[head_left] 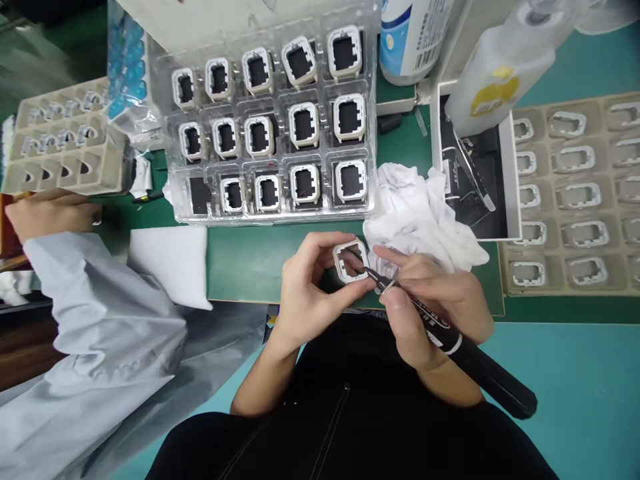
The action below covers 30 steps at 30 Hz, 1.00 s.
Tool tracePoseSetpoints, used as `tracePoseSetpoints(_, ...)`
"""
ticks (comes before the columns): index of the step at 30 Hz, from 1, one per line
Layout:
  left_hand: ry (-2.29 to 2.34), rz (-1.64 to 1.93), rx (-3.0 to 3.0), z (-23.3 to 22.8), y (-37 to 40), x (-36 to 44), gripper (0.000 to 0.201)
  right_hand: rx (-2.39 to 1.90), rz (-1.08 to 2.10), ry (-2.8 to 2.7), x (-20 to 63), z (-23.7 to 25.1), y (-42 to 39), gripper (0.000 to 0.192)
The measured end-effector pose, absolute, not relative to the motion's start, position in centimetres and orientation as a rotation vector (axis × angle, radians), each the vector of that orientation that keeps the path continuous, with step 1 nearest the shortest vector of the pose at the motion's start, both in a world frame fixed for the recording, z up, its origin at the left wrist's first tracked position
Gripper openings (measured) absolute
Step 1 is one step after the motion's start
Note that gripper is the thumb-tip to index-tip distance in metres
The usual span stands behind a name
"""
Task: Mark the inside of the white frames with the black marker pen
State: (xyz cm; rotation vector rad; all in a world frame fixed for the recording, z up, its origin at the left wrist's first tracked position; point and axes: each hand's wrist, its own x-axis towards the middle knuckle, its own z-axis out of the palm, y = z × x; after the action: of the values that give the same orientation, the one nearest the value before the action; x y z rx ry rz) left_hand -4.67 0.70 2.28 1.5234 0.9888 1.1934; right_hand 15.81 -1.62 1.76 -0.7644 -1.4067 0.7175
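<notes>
Between the thumb and fingers of my left hand [313, 283] is a small white square frame [341, 265] with rounded corners and a notched opening. My right hand [435, 303] grips a black marker pen [453, 340], its dark tip at the frame's right lower edge; whether it touches cannot be made out. Just beyond my hands, a clear plastic tray [270, 217] holds several similar white frames in rows, each in its own pocket. The front left pocket [200, 195] of that tray holds no frame.
A crumpled white cloth [415, 207] lies beside my right hand. Behind it stand a white box [515, 200] with tweezers [473, 170], and a bottle [493, 80]. Another frame tray [547, 290] is at right. A co-worker's sleeve [100, 313] reaches in at left, near a white pad [170, 263].
</notes>
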Motion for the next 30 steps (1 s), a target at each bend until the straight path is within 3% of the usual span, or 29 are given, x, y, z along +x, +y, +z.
tracePoseSetpoints(4, 1.55, 1.041, 1.995, 2.4, -0.1, -5.0, 0.056, -0.754, 0.734, -1.455, 16.7, 1.4, -1.7, 0.038)
tracePoseSetpoints(7, 1.834, 0.857, 2.19, 2.5, -1.0, -6.1, 0.078, -0.763, 0.767, -1.523, 17.4, 1.4, -1.8, 0.04)
tracePoseSetpoints(10, 1.667, 0.873, 2.217, 3.3, -0.9, -7.8, 0.092, -0.776, 0.738, -1.503, 17.2, 1.3, -1.7, 0.036)
tracePoseSetpoints(13, 1.263, 0.834, 2.361, 4.5, 0.1, -9.4, 0.06, -0.723, 0.655, -1.42, 16.4, 1.1, -1.6, 0.039)
tracePoseSetpoints(16, 1.052, 0.807, 2.396, 4.8, 0.9, -9.8, 0.051, -0.757, 0.699, -1.422, 16.1, 1.1, -1.8, 0.037)
tracePoseSetpoints(19, 1.209, 0.867, 2.378, 4.1, 0.8, -9.2, 0.042, -0.791, 0.721, -1.454, 16.2, 0.9, -2.0, 0.033)
tracePoseSetpoints(24, 1.3, 0.996, 2.217, 3.3, 0.2, -9.2, 0.072, -0.773, 0.664, -1.4, 15.7, 0.6, -1.8, 0.032)
tracePoseSetpoints(27, 1.182, 0.796, 2.273, 4.0, 0.6, -10.1, 0.083, -0.801, 0.617, -1.331, 14.7, 1.3, -1.6, 0.03)
tracePoseSetpoints(30, 1.115, 0.616, 2.363, 4.4, 1.1, -10.4, 0.071, -1.017, 0.628, -1.288, 13.8, 2.6, -1.5, 0.027)
